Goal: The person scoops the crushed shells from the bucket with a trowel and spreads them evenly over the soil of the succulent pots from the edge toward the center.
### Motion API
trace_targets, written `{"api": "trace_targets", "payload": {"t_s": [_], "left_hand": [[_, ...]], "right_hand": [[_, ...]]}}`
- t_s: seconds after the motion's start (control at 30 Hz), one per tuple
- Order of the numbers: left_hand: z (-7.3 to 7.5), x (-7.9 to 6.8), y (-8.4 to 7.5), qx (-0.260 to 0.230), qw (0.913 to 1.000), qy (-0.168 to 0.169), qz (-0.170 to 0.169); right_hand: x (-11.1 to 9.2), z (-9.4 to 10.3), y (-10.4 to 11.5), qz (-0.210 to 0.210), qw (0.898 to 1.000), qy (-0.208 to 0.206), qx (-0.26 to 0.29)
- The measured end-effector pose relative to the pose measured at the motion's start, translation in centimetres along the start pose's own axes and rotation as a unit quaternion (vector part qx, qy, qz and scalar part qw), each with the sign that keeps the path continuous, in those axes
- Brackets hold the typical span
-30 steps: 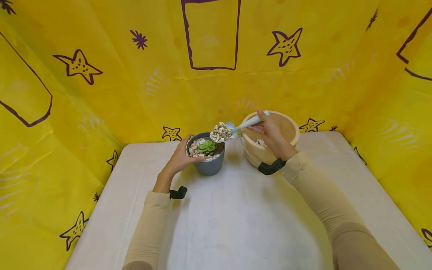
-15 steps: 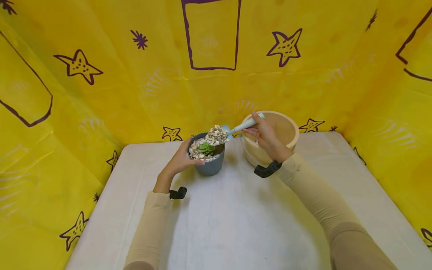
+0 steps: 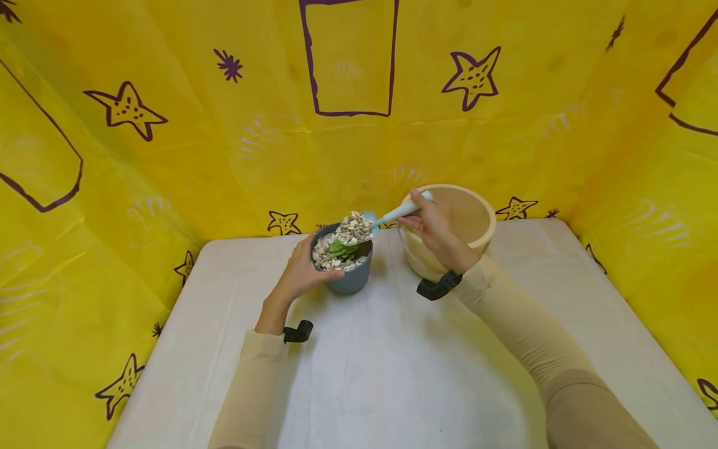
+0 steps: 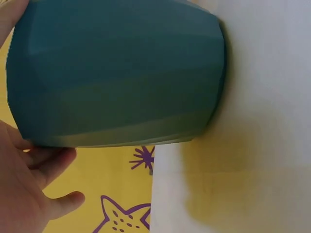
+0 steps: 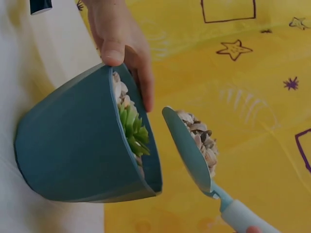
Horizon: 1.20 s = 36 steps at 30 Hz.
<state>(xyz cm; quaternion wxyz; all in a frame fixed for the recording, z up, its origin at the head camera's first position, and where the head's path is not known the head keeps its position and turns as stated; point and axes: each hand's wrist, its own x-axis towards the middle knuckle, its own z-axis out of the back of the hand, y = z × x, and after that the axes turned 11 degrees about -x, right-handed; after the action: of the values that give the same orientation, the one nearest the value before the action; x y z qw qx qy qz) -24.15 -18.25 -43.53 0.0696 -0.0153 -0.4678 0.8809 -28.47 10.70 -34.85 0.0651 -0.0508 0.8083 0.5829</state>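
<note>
My left hand (image 3: pixel 301 269) grips the rim of a blue-grey flower pot (image 3: pixel 349 284), thumb at the near side and fingers round the left. Inside the pot a green succulent (image 5: pixel 132 127) sits among pale pebbles (image 3: pixel 325 257). My right hand (image 3: pixel 436 229) holds a light blue hand trowel (image 3: pixel 399 212) by its handle. Heaped on the trowel's blade is a load of small stones (image 5: pixel 200 138). In the right wrist view the blade hovers just above the pot's opening, apart from the rim. The left wrist view shows the pot's faceted side (image 4: pixel 116 73) standing on the table.
A large cream-coloured pot (image 3: pixel 487 240) stands right of the flower pot, partly hidden behind my right hand. Both are near the back edge of the white-covered table (image 3: pixel 359 374). Yellow patterned cloth (image 3: pixel 252 168) hangs behind and at both sides.
My right hand has brought the loaded trowel left and slightly down, from the flower pot's right edge to over the succulent. My left hand stays on the rim.
</note>
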Motion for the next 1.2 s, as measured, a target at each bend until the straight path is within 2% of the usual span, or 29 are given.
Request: {"api": "trace_targets", "payload": {"t_s": [0.13, 0.27, 0.6, 0.8, 1.0, 1.2], "left_hand": [[-0.3, -0.5, -0.1, 0.012, 0.9999, -0.011, -0.003], [-0.2, -0.6, -0.1, 0.011, 0.9999, -0.006, -0.001], [0.4, 0.2, 0.9, -0.047, 0.9973, 0.048, 0.029], [0.3, 0.1, 0.8, -0.047, 0.9981, 0.033, 0.021], [-0.1, -0.2, 0.6, -0.035, 0.9994, 0.008, 0.003], [0.1, 0.0, 0.6, -0.033, 0.9994, 0.013, 0.004]], "right_hand": [[-0.1, -0.4, -0.3, 0.007, 1.000, -0.011, -0.016], [-0.2, -0.7, -0.7, 0.009, 0.999, -0.023, -0.030], [-0.8, -1.6, -1.7, 0.033, 0.995, -0.040, -0.083], [-1.0, -2.0, -1.9, 0.054, 0.990, -0.061, -0.111], [-1.5, -2.5, -2.2, 0.095, 0.983, -0.071, -0.140], [-2.1, -3.0, -2.5, 0.127, 0.975, -0.080, -0.166]]}}
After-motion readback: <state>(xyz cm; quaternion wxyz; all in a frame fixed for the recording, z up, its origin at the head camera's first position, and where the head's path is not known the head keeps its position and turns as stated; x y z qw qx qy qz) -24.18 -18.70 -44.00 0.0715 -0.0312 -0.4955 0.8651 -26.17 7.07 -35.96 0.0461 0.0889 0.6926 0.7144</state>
